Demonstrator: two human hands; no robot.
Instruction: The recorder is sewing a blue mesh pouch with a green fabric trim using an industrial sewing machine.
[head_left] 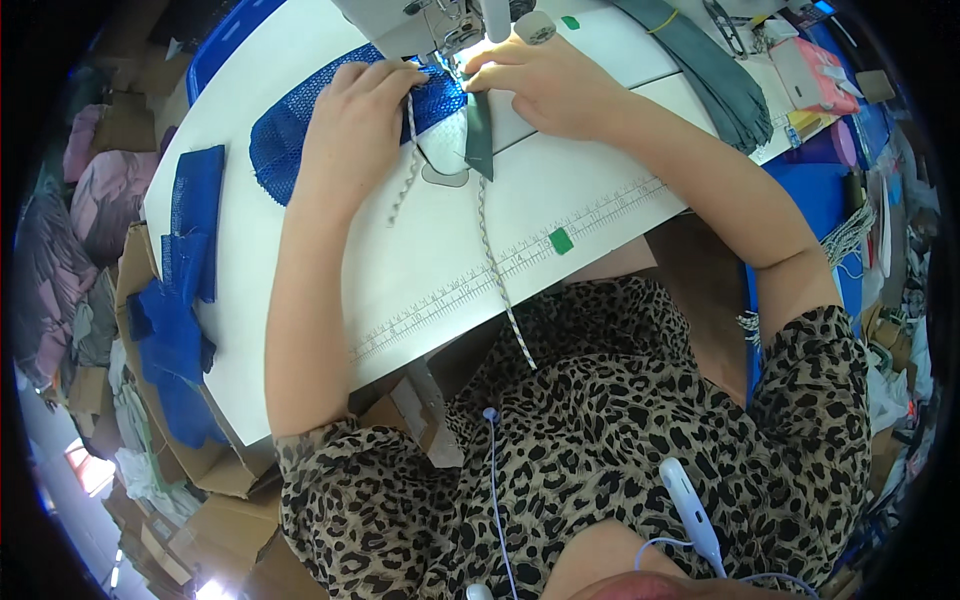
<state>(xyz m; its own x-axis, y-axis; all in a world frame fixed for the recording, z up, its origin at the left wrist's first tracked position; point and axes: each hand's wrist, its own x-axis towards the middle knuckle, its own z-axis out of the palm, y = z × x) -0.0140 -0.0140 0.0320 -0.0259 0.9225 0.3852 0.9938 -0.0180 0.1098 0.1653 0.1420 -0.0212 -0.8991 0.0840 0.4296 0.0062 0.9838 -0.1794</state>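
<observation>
Fingers bent, my left hand [362, 112] rests on blue mesh fabric [290, 135] on the white counter [400, 275] under the sewing machine [395, 22]; my right hand [555, 85] reaches the dark green strip [479, 140]. Whether either grips, I cannot tell.

Two bare hands [360, 110] [560, 88], one white sewing machine [400, 25], one rounded blue mesh panel [285, 140], two hanging lengths of pale flecked cord [489, 240] [405, 186], one white table [410, 260], two small green patches [560, 241] [571, 22], one pink-and-white box [812, 75].
</observation>
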